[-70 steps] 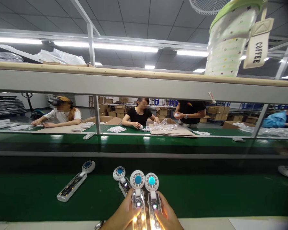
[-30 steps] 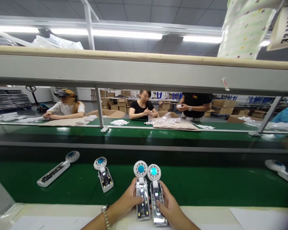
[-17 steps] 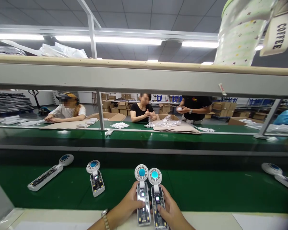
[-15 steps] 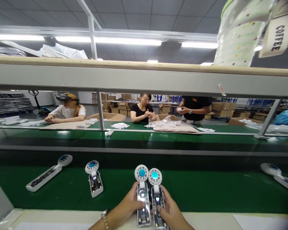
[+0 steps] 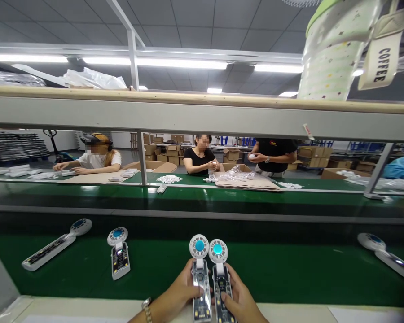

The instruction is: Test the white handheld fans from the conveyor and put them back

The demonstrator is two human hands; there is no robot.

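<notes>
My left hand is wrapped round a white device with a clear-fronted body and a round head with a blue centre, my thumb on its front. A matching device is in my right hand, the thumb also pressed on its front; its centre glows brighter turquoise. Both stand upright side by side, heads close together, above the near edge of the green belt. To the left on the belt lie a short folded device and a longer one. Another device lies at the far right.
A grey beam of a shelf crosses above, bearing a green-lidded cup. Beyond the belt, three people work among white parts, plastic bags and cardboard boxes. A pale ledge runs along the near side.
The loose devices on the belt have shifted left in view. The light inside the left-hand device's body looks dimmer. Both hands keep their holds. Across the belt, the person at left has spread their hands apart.
</notes>
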